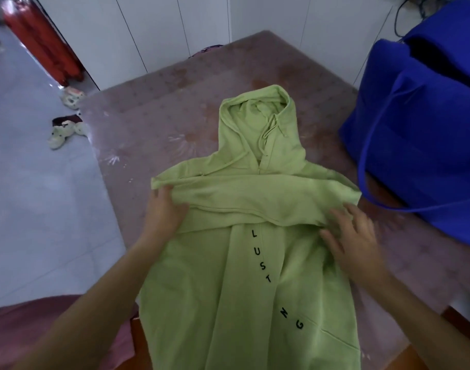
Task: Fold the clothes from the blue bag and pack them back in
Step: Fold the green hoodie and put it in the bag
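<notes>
Far left: red cylinders (41, 44) stand against the wall. Pale slippers (64, 129) lie on the floor just beside the edge of the mauve patterned mat (154, 97).

Left hand (164, 209): fingers curled round the left end of a sleeve (255, 198), which lies folded across the chest of the green hoodie (202, 289).

Hoodie: flat on the mat, front side up, hood pointing away, black letters running down the front.

Right hand (354, 236): fingers straight and spread, resting on the fabric at the right end of the folded sleeve, gripping nothing. Slightly blurred.

Blue bag (420, 129): stands on the mat just right of the hoodie, mouth open. 1 strap (372, 156) hangs close to the hoodie's shoulder.
</notes>
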Tool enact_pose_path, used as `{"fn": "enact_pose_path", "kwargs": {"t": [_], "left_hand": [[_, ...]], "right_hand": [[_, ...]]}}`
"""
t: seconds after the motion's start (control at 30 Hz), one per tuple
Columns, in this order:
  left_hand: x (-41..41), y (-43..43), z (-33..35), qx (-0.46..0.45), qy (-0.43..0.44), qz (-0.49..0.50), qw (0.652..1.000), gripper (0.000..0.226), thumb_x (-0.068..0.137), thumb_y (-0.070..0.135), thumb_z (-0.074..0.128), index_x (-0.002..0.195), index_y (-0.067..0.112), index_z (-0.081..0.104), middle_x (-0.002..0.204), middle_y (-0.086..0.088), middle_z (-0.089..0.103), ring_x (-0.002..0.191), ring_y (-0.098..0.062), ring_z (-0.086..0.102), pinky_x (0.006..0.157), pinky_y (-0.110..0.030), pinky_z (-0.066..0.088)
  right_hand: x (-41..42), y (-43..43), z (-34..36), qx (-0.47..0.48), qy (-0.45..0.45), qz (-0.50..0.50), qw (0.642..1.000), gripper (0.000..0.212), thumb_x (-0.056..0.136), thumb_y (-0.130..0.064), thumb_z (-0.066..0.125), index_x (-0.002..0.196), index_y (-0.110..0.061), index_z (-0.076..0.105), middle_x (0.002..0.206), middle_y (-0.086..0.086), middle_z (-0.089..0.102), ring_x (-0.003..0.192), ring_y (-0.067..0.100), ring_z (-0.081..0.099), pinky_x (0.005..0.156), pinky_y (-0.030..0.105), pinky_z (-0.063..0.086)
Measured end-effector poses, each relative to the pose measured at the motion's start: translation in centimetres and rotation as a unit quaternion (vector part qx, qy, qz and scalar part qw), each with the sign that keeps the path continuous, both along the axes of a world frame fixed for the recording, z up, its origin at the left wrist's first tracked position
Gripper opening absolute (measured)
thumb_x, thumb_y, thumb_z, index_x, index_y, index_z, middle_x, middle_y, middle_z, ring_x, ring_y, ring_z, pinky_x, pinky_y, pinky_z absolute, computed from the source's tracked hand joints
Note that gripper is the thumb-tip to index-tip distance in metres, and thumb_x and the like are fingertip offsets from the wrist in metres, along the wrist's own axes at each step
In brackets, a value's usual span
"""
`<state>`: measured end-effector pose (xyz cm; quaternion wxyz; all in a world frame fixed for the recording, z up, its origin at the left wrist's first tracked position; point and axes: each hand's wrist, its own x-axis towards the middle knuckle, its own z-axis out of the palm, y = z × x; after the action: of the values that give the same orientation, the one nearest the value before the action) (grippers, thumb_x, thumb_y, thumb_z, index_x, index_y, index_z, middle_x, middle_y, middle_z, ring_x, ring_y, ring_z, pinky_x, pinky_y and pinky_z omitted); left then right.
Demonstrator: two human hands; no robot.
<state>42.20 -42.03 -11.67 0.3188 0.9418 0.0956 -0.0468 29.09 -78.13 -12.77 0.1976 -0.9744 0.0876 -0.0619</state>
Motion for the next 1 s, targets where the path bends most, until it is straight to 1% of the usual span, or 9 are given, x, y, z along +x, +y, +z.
{"fn": "enact_pose_path", "kwargs": {"t": [0.13,0.3,0.37,0.47,0.53,0.6,0.7,0.87,1.0], "left_hand": [[-8.5,0.6,-1.0,0.051,0.001,-0.074,0.996,0.072,0.082,0.021,0.070,0.142,0.007,0.033,0.149,-0.020,0.023,0.136,-0.037,0.026,0.111,-0.048,0.028],[-17.1,2.6,-2.6,0.043,0.000,-0.090,0.995,0.074,0.084,0.033,0.067,0.146,0.016,0.029,0.155,-0.018,0.009,0.142,-0.035,0.013,0.113,-0.051,0.022],[-19.7,3.6,-3.2,0.041,-0.005,-0.051,0.998,0.074,0.084,0.035,0.065,0.145,0.013,0.031,0.153,-0.022,0.013,0.140,-0.040,0.016,0.112,-0.053,0.023],[-23.2,4.6,-3.4,-0.126,0.029,-0.002,0.992,0.078,0.080,0.042,0.062,0.145,0.018,0.027,0.147,-0.019,0.031,0.134,-0.036,0.032,0.110,-0.049,0.030],[-25.1,4.9,-3.3,-0.202,0.028,0.003,0.979,0.079,0.077,0.045,0.062,0.144,0.023,0.025,0.143,-0.009,0.041,0.129,-0.028,0.043,0.107,-0.044,0.036],[-26.5,5.3,-3.1,-0.214,0.040,-0.005,0.976,0.078,0.085,0.028,0.067,0.147,0.017,0.022,0.145,-0.008,0.039,0.130,-0.026,0.042,0.107,-0.038,0.035],[-27.5,6.3,-3.1,-0.190,0.022,-0.045,0.980,0.071,0.088,0.015,0.063,0.147,0.015,0.023,0.145,-0.005,0.039,0.127,-0.023,0.045,0.100,-0.030,0.038],[-27.6,8.0,-0.5,-0.210,-0.045,-0.076,0.974,0.051,0.088,0.024,0.052,0.137,0.032,0.039,0.134,0.005,0.047,0.115,-0.012,0.050,0.094,-0.030,0.043],[-27.4,10.7,-0.7,-0.162,-0.064,-0.083,0.981,0.051,0.089,0.024,0.051,0.138,0.027,0.041,0.132,-0.001,0.049,0.116,-0.017,0.049,0.095,-0.032,0.041]], "right_hand": [[-8.1,2.4,0.0,0.120,0.083,-0.058,0.988,0.056,0.089,-0.035,0.057,0.139,-0.016,0.041,0.145,0.008,0.030,0.132,0.027,0.034,0.105,0.042,0.032],[-14.4,6.3,0.9,0.184,0.099,-0.113,0.971,0.059,0.088,-0.022,0.062,0.141,-0.014,0.036,0.143,0.007,0.030,0.119,0.020,0.046,0.099,0.031,0.034],[-16.5,7.7,1.4,0.201,0.104,-0.148,0.963,0.062,0.088,-0.018,0.063,0.142,-0.015,0.034,0.142,0.011,0.034,0.102,0.020,0.051,0.094,0.032,0.038],[-19.8,9.4,1.7,0.215,0.130,-0.195,0.948,0.065,0.088,-0.020,0.063,0.143,-0.025,0.029,0.134,0.014,0.048,0.098,0.031,0.060,0.088,0.040,0.048],[-21.9,10.1,1.5,0.213,0.128,-0.209,0.946,0.062,0.089,-0.022,0.060,0.142,-0.029,0.028,0.108,0.012,0.062,0.081,0.030,0.064,0.077,0.043,0.054],[-23.7,10.6,1.4,0.216,0.122,-0.208,0.946,0.061,0.091,-0.022,0.058,0.143,-0.028,0.026,0.091,0.005,0.060,0.065,0.021,0.058,0.065,0.039,0.054],[-25.1,11.2,1.6,0.237,0.108,-0.201,0.944,0.062,0.093,-0.018,0.054,0.146,-0.029,0.023,0.099,0.003,0.053,0.071,0.020,0.052,0.067,0.033,0.048],[-26.4,9.3,2.5,0.214,0.031,-0.240,0.946,0.057,0.095,-0.011,0.046,0.142,-0.038,0.028,0.095,0.006,0.057,0.071,0.024,0.055,0.069,0.037,0.049],[-27.9,6.4,3.1,0.188,0.027,-0.285,0.939,0.057,0.095,-0.011,0.045,0.137,-0.045,0.028,0.102,0.010,0.055,0.082,0.037,0.058,0.077,0.045,0.049]]}}
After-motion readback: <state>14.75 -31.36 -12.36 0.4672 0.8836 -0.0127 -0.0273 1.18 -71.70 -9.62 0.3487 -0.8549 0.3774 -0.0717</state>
